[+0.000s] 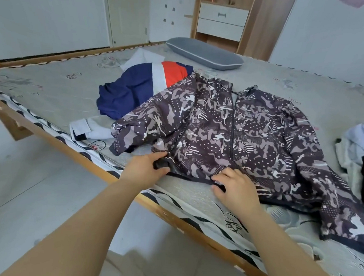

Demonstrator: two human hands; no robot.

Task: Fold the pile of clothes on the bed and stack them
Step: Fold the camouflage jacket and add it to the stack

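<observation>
A dark camouflage-print zip jacket point(241, 128) lies spread front-up across the bed point(51, 91), zipper shut and sleeves out to both sides. My left hand point(145, 169) pinches the black bottom hem at the jacket's left corner. My right hand point(235, 188) pinches the same hem further right, near the zipper's end. Behind the jacket lies a crumpled navy, white and orange top point(137, 86), partly under the jacket's left sleeve. A grey-and-white cuffed sleeve point(85, 129) sticks out near the bed's front edge.
A heap of pale blue, grey-green and black clothes point(359, 153) lies at the right edge. A grey pillow point(205, 53) rests at the far side. The bed's wooden front rail point(69, 150) runs diagonally. A wooden cabinet with white drawers point(222, 21) stands beyond.
</observation>
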